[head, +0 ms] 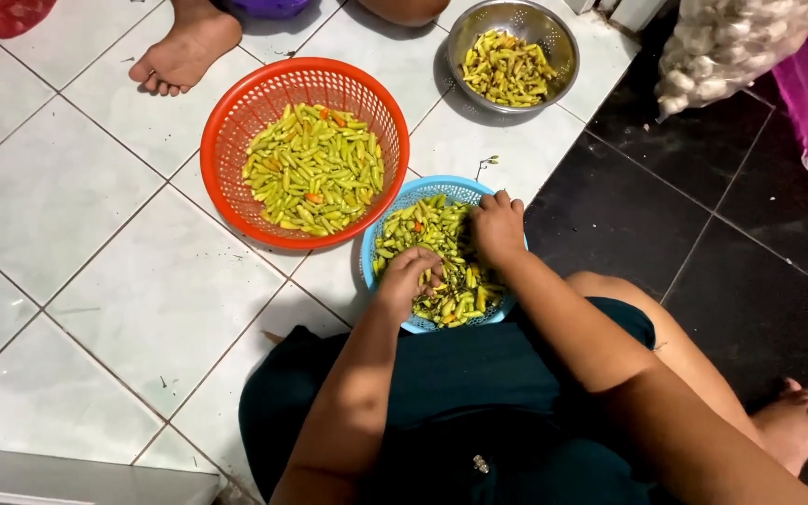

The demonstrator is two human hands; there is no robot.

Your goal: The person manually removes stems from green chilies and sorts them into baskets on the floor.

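Observation:
A blue plastic basket [395,204] full of small green chili peppers [423,224] sits on the floor in front of my lap. My left hand [407,279] rests in the near side of the basket, fingers curled around a few chilies. My right hand [497,226] reaches into the basket's right side, fingers bent down among the peppers; what it pinches is hidden.
A red plastic basket [236,112] of green chilies lies to the left. A steel bowl [554,37] with chilies stands behind. Another person's bare foot [182,51] is at the top. A mesh sack of garlic [731,42] lies at top right on dark tiles.

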